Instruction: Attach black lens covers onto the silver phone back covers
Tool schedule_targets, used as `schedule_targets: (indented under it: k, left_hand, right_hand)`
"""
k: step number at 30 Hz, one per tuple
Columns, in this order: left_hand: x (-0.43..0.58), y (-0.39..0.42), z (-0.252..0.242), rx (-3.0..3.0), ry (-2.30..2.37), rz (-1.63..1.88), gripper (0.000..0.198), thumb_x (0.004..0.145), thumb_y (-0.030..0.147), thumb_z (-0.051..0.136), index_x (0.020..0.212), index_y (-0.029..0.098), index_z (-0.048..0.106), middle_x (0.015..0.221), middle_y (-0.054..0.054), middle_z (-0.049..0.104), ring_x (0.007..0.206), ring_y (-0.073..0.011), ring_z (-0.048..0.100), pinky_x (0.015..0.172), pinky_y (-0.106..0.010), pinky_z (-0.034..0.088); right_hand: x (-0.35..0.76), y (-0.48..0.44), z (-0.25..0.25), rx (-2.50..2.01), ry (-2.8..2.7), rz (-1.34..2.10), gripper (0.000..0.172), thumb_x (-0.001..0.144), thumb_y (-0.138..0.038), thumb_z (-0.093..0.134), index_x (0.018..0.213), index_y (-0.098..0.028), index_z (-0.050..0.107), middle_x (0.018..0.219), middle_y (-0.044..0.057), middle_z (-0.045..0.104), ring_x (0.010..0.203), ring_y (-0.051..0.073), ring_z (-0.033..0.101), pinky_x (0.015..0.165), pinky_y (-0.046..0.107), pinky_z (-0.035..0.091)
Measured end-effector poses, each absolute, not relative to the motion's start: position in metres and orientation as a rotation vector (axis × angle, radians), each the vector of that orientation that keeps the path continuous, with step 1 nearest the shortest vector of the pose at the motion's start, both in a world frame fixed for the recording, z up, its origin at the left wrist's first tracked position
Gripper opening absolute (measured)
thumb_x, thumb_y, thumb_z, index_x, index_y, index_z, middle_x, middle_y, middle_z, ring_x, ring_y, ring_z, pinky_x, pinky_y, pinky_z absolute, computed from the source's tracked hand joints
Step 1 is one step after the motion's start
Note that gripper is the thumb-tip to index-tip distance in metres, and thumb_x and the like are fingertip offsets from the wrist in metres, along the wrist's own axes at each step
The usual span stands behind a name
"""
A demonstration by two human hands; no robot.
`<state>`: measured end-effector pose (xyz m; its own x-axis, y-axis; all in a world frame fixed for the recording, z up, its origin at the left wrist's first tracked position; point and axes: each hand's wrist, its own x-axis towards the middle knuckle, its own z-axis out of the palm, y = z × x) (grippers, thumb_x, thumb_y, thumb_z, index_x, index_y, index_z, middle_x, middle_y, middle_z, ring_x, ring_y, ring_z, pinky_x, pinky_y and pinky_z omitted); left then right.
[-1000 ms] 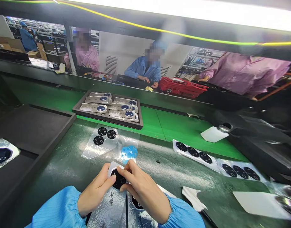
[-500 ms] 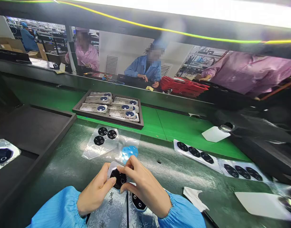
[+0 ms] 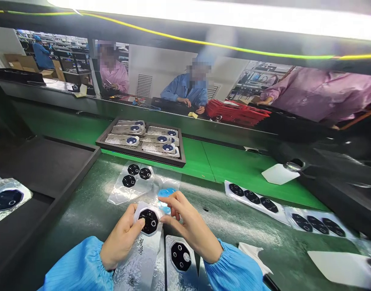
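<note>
My left hand [image 3: 121, 238] grips the upper end of a silvery panel [image 3: 137, 262], its thumb on the black octagonal piece [image 3: 149, 222]. Just right of that piece is my right hand [image 3: 191, 230], thumb and forefinger apart, with nothing visible between them. A second silvery panel with a black octagon [image 3: 181, 256] lies below my right wrist. Blue octagonal stickers [image 3: 164, 207] on clear film are partly behind my right fingers. Further up, a clear sheet [image 3: 118, 194] bears three black octagonal stickers [image 3: 128, 181].
A grey tray [image 3: 143, 156] of similar panels stands at the back. Another dark tray [image 3: 79, 173] is at left, with a panel [image 3: 6, 200]. Sticker strips [image 3: 254, 198] lie right, near a white cloth [image 3: 254, 254]. Several people sit or stand beyond the bench.
My right hand has lifted off the black octagon and moved right, its fingers opening. More of both octagons now shows. The view has shifted slightly.
</note>
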<state>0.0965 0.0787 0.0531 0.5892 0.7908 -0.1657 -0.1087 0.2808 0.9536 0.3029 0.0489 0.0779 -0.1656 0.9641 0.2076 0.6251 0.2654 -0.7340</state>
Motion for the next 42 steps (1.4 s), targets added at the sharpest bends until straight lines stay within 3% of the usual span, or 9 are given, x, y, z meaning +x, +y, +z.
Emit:
schedule_targets:
  k: [5, 12, 19, 33, 37, 42]
  left_hand:
    - [0.098, 0.08, 0.058, 0.974, 0.733, 0.636, 0.043, 0.086, 0.049, 0.066, 0.113, 0.019, 0.05, 0.1, -0.005, 0.067, 0.093, -0.023, 0.062, 0.085, -0.036, 0.046]
    - [0.095, 0.076, 0.063, 0.845, 0.735, 0.521, 0.029, 0.094, 0.039, 0.058, 0.115, 0.019, 0.053, 0.101, -0.006, 0.069, 0.093, -0.0221, 0.064, 0.084, -0.035, 0.045]
    - [0.098, 0.074, 0.059, 0.797, 0.623, 0.484, 0.043, 0.081, 0.029, 0.077, 0.114, 0.017, 0.053, 0.101, -0.006, 0.066, 0.094, -0.0213, 0.062, 0.082, -0.033, 0.046]
    - [0.096, 0.075, 0.059, 0.788, 0.591, 0.464, 0.049, 0.075, 0.032, 0.08, 0.114, 0.017, 0.054, 0.095, -0.005, 0.063, 0.082, -0.0171, 0.059, 0.073, -0.029, 0.043]
    - [0.093, 0.075, 0.057, 0.866, 0.607, 0.45, 0.047, 0.078, 0.031, 0.076, 0.118, 0.019, 0.055, 0.099, -0.004, 0.063, 0.089, -0.0187, 0.058, 0.077, -0.03, 0.042]
    - [0.089, 0.075, 0.063, 1.002, 0.592, 0.419, 0.044, 0.084, 0.03, 0.069, 0.125, 0.022, 0.052, 0.111, -0.004, 0.063, 0.109, -0.0234, 0.056, 0.094, -0.035, 0.041]
  right_hand:
    - [0.298, 0.039, 0.072, -1.497, -1.662, 0.904, 0.027, 0.093, -0.027, 0.05, 0.119, -0.021, 0.058, 0.09, 0.003, 0.061, 0.08, 0.019, 0.06, 0.07, 0.034, 0.05]
    - [0.285, 0.034, 0.068, -1.326, -1.179, 1.373, 0.046, 0.083, -0.048, 0.063, 0.117, -0.019, 0.054, 0.078, -0.003, 0.052, 0.062, 0.013, 0.058, 0.056, 0.027, 0.048]
    - [0.28, 0.031, 0.077, -1.305, -1.093, 1.385, 0.051, 0.078, -0.053, 0.07, 0.112, -0.018, 0.056, 0.073, -0.005, 0.051, 0.059, 0.011, 0.055, 0.055, 0.026, 0.048]
    - [0.274, 0.024, 0.075, -1.324, -1.053, 1.356, 0.049, 0.077, -0.052, 0.07, 0.109, -0.018, 0.055, 0.071, -0.005, 0.05, 0.059, 0.012, 0.053, 0.054, 0.026, 0.044]
    - [0.268, 0.023, 0.069, -1.312, -0.982, 1.41, 0.06, 0.066, -0.045, 0.081, 0.111, -0.018, 0.052, 0.081, -0.001, 0.059, 0.067, 0.013, 0.054, 0.06, 0.027, 0.044]
    - [0.266, 0.019, 0.066, -1.3, -0.938, 1.449, 0.052, 0.067, -0.047, 0.081, 0.102, -0.017, 0.057, 0.087, 0.003, 0.064, 0.07, 0.013, 0.053, 0.056, 0.024, 0.038]
